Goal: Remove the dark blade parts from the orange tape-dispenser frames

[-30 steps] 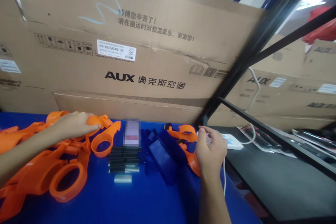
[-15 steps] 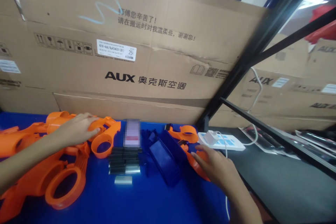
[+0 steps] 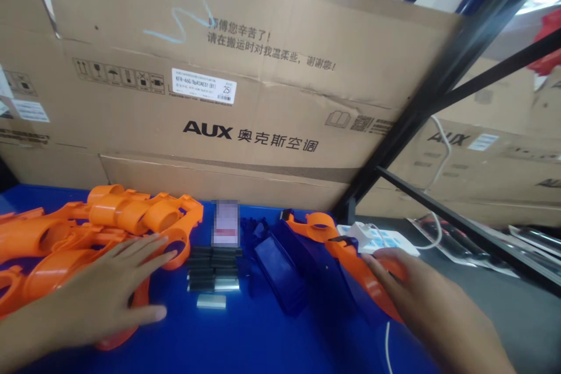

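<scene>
My left hand (image 3: 127,286) is open, fingers spread, above a pile of orange plastic tape dispensers (image 3: 107,207) with round hubs on the left of the table. It appears to hold nothing; whether it touches the dispensers under it I cannot tell. On the right, my right hand (image 3: 421,298) is closed around an orange tape dispenser (image 3: 366,280) with a dark piece at its far end. The palm side of that hand is hidden. Behind it lies another orange dispenser (image 3: 318,225) with a black tip.
Between my hands are stacked black and silver strips (image 3: 214,269), a single silver piece (image 3: 211,302), a blurred-out phone-shaped object (image 3: 225,223) and dark blue parts (image 3: 280,272). A white power strip (image 3: 388,239) with a cord stands right. Cardboard boxes (image 3: 263,99) and a black frame (image 3: 407,105) close the back.
My left hand has come back toward me from the far end of the orange pile and spread its fingers. My right hand has moved right and nearer, and the orange dispenser has moved with it.
</scene>
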A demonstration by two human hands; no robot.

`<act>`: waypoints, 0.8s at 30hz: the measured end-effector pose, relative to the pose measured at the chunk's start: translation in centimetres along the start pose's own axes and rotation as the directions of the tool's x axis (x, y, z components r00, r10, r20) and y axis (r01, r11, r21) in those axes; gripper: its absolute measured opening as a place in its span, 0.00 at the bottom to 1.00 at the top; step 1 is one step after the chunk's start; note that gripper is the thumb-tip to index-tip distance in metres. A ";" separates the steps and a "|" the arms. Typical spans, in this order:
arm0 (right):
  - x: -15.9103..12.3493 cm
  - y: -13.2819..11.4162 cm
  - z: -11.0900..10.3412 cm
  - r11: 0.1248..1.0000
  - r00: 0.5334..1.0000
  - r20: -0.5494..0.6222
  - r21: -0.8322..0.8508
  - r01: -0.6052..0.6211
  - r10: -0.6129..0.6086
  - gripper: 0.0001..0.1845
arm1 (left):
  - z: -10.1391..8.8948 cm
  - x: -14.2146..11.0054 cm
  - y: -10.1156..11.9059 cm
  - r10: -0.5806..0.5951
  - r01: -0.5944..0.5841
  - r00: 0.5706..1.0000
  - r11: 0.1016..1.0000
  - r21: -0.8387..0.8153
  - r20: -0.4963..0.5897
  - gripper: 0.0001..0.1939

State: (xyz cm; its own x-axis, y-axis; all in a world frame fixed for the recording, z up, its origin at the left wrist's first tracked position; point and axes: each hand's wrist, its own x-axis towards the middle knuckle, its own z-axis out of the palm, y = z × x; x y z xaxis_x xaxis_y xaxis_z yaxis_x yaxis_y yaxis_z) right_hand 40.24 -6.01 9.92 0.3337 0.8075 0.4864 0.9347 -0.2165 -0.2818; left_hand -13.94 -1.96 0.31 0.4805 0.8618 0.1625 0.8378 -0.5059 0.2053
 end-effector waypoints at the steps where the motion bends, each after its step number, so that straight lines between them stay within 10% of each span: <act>1: 0.1 -0.2 -0.8 1.000 0.996 0.085 -0.026 -0.009 0.011 0.24 | 0.2 -0.7 -0.2 -0.011 0.011 1.000 1.000 0.001 -0.013 0.47; 12: -1.0 -4.0 -2.9 0.999 0.997 -0.070 -0.022 -0.037 0.035 0.25 | 0.9 -4.3 -1.7 -0.014 0.024 0.997 0.989 0.144 -0.072 0.46; 24: -1.6 -6.9 -2.1 0.940 0.974 -0.126 0.263 0.215 -0.188 0.26 | -0.7 -3.8 -4.1 -0.001 0.011 0.985 0.999 0.053 -0.175 0.48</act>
State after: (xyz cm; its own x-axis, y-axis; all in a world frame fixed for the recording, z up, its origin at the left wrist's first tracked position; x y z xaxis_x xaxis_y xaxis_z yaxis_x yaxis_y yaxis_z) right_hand 33.49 -6.93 12.85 0.1647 0.7583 0.6308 0.9187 0.1149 -0.3779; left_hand -19.37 -3.16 -0.45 0.4265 0.8425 0.3289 0.8555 -0.4938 0.1556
